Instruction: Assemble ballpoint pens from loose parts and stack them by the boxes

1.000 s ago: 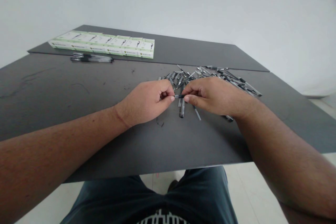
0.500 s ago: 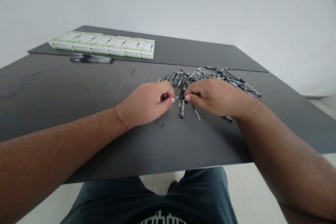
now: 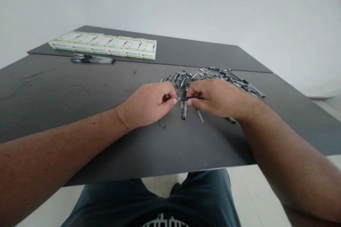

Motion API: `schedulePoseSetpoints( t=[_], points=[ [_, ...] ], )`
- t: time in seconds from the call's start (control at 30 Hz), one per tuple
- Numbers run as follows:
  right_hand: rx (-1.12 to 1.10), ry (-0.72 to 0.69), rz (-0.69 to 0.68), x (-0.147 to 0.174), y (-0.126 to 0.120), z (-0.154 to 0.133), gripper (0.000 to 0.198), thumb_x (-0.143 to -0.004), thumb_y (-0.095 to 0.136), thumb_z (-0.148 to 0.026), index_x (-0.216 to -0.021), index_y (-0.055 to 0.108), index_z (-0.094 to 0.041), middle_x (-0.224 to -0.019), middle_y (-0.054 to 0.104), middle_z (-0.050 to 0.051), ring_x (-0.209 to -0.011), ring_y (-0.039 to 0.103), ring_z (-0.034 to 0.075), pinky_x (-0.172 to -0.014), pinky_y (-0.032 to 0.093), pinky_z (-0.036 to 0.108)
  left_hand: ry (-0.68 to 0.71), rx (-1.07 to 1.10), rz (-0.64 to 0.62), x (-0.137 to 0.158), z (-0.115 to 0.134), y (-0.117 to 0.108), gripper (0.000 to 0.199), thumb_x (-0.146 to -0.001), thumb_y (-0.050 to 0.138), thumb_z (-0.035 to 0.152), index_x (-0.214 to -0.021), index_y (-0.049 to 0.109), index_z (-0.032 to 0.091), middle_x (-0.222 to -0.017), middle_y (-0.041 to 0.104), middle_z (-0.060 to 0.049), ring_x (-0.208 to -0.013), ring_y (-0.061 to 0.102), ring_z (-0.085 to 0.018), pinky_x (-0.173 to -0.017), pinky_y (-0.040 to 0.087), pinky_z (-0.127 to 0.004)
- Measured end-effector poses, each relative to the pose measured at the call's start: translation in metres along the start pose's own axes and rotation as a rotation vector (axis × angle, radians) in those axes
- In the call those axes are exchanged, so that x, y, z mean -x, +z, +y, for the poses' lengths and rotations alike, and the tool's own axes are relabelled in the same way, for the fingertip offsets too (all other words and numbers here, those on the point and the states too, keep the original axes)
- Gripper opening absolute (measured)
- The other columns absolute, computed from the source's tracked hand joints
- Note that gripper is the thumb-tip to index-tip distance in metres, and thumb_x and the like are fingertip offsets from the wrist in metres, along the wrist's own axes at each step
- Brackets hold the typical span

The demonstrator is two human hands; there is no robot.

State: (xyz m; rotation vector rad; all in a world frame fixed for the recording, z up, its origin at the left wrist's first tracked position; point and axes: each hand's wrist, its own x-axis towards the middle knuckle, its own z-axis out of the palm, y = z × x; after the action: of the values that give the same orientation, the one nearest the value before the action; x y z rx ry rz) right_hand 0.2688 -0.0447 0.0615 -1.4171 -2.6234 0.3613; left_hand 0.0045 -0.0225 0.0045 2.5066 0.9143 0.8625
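Pen (image 3: 183,98), slim, with a dark section, held roughly level between two bare hands above a dark grey table (image 3: 128,149). From the left, a row of green-and-white boxes (image 3: 122,48) is set out toward the back, with a bundle of pens (image 3: 92,59) laid just in front. Next, the pen's pale left end is gripped by the left hand (image 3: 149,104), thumb and forefinger closed in a pinch. Below the pen, a clear barrel (image 3: 184,113) is laid. The dark section is pinched by the right hand (image 3: 217,95), its other fingers curled and partly hidden. Pen parts (image 3: 245,87) are heaped behind and to the right. The step in hand seems to be close work at the pen's left end; both pinches would need to be kept firm and in line. Compared with a second ago, the hands are placed almost identically, but more dark length is shown between the right thumb and forefinger.
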Motion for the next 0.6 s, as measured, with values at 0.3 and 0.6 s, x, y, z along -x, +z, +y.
schedulePoseSetpoints(
  t=[0.3,0.6],
  points=[
    [-0.012,-0.004,0.001,0.0003,0.0003,-0.0001,0.019,-0.106,0.071,-0.036,-0.114,0.082,-0.023,-0.093,0.084,0.003,-0.081,0.072,0.022,-0.076,0.044,0.032,-0.004,-0.007,0.001,-0.0004,0.0016,-0.0003,0.011,-0.1,0.066,0.03,-0.097,0.073,0.024,-0.084,0.077,0.001,-0.075,0.07,-0.019,-0.076,0.051,-0.033],
    [-0.01,-0.002,-0.007,0.0,-0.0005,-0.0008,0.018,-0.106,0.073,-0.035,-0.116,0.082,-0.024,-0.094,0.084,0.003,-0.082,0.073,0.022,-0.076,0.045,0.032,0.01,-0.008,0.001,-0.0005,-0.0003,0.0,0.01,-0.1,0.066,0.03,-0.097,0.073,0.024,-0.084,0.077,0.0,-0.075,0.069,-0.019,-0.076,0.051,-0.033]
  ],
)
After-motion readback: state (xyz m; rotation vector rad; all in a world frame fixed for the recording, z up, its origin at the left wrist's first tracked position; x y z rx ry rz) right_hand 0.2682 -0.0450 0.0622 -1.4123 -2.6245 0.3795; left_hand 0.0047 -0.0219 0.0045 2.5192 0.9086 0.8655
